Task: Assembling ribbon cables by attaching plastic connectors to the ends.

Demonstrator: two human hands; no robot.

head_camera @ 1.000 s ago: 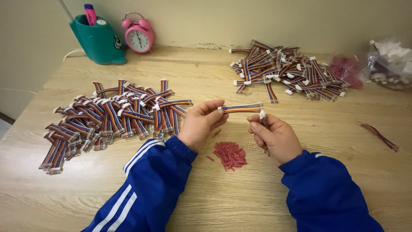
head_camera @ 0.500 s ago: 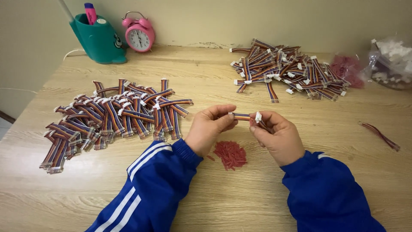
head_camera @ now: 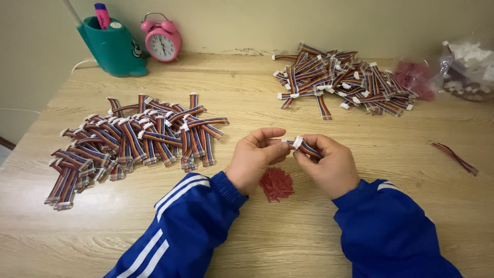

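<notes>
My left hand (head_camera: pixel 254 157) and my right hand (head_camera: pixel 327 162) meet above the wooden table (head_camera: pixel 257 103), both pinching one short multicoloured ribbon cable (head_camera: pixel 304 148) with white connectors. The cable is folded between my fingers, and most of it is hidden by my right hand. Just below my hands lies a small heap of thin red ties (head_camera: pixel 276 184). Both arms wear blue sleeves with white stripes.
A large pile of ribbon cables (head_camera: pixel 131 141) lies at the left, another pile (head_camera: pixel 339 77) at the back right. A pink alarm clock (head_camera: pixel 162 41) and a teal pen holder (head_camera: pixel 110 46) stand by the wall. Clear bags (head_camera: pixel 468 67) sit far right; a loose strand (head_camera: pixel 455 157) lies near the right edge.
The cable was stretched straight between my hands a second ago. My hands have since come together and the cable is now folded short between them.
</notes>
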